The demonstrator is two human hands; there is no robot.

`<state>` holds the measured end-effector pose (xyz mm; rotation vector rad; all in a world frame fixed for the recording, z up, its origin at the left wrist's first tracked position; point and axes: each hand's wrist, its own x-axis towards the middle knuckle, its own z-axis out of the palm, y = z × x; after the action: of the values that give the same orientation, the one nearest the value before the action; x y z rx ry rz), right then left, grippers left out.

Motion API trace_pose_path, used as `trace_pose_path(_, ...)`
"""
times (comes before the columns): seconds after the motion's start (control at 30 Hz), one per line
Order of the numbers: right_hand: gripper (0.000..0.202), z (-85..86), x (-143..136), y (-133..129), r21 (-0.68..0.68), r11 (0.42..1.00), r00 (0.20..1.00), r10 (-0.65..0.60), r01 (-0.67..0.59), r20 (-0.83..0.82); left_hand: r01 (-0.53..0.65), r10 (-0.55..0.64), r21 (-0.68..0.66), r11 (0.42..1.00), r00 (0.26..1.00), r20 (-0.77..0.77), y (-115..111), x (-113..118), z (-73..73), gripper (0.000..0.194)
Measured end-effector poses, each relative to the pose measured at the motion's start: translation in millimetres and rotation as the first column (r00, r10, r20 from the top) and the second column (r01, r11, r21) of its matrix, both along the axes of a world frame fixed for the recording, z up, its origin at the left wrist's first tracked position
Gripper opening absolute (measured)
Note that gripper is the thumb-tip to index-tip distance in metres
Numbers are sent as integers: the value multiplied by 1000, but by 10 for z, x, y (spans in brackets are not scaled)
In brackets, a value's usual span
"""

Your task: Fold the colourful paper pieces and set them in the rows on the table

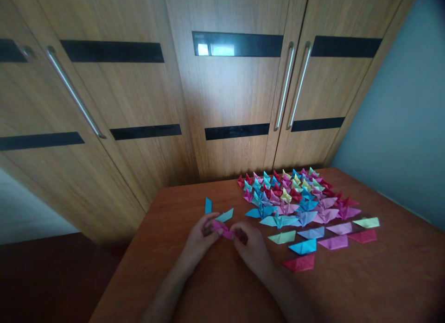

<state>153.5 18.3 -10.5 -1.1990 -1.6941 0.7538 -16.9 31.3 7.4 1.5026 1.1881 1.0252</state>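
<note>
Between my two hands is a magenta piece of folded origami paper (224,231), held just above the table. My left hand (200,237) pinches its left end, thumb in front and fingers behind. At the right end, my right hand (251,245) has thumb and forefinger closed on the paper. Just beyond my left fingertips lies a pale teal folded strip (225,216), partly covered by the hand. A blue folded strip (208,205) rests a little farther back. The exact folds of the magenta piece are too small to make out.
Rows of coloured origami figures (278,220) fill the table's back right. In front of them lie several flat boat-shaped folded papers, among them a red one (299,263) right of my right forearm. The wooden table (167,207) stands against a wardrobe (229,91); a wall (399,128) borders the right.
</note>
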Motion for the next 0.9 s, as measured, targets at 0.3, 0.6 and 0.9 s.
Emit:
trace_pose_path(0.3,17,-50,60,57,-118,993,919,-56,10,-389,41,-37,-134,990,999,37,-72,73,66,20)
trace_pose_path(0.6,22,-69,14,34,-199,970,895,37,-139,-445,-42,49,-145,989,998,44,-98,225,14,24)
trace_pose_path(0.9,33,-57,71,20,-237,964,894,4,-123,-448,84,-71,-167,982,994,81,-71,205,-90,28)
